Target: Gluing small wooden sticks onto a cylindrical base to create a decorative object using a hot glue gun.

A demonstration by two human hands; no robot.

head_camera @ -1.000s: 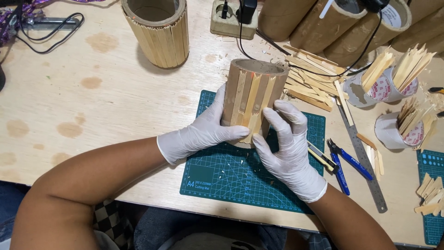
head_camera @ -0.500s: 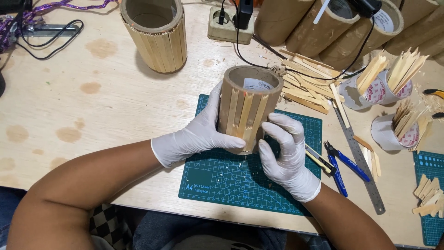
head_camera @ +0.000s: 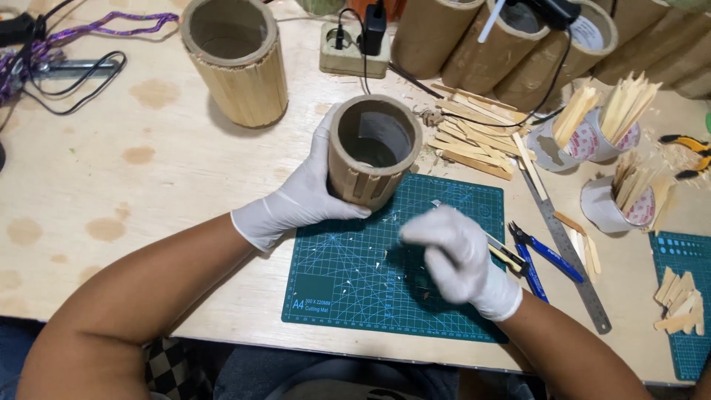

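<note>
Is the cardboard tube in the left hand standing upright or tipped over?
Upright. The cardboard tube stands with its open mouth facing the camera, showing its inside, its base at the cutting mat edge. The left hand grips its side.

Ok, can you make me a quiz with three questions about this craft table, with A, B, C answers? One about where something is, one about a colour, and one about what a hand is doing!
1. Where is the steel ruler?
A. Right of the cutting mat
B. Inside a tube
C. Under the left hand

2. What colour are the handles of the pliers?
A. Red
B. Blue
C. Green

3. What is the left hand doing?
A. Lying flat on the table
B. Holding the pliers
C. Gripping the stick-covered tube

Answers:
1 A: the ruler lies slantwise on the table just past the mat's right edge.
2 B: both handles are blue.
3 C: the gloved fingers wrap the tube's side, while the right hand is off it, blurred above the mat.
</note>
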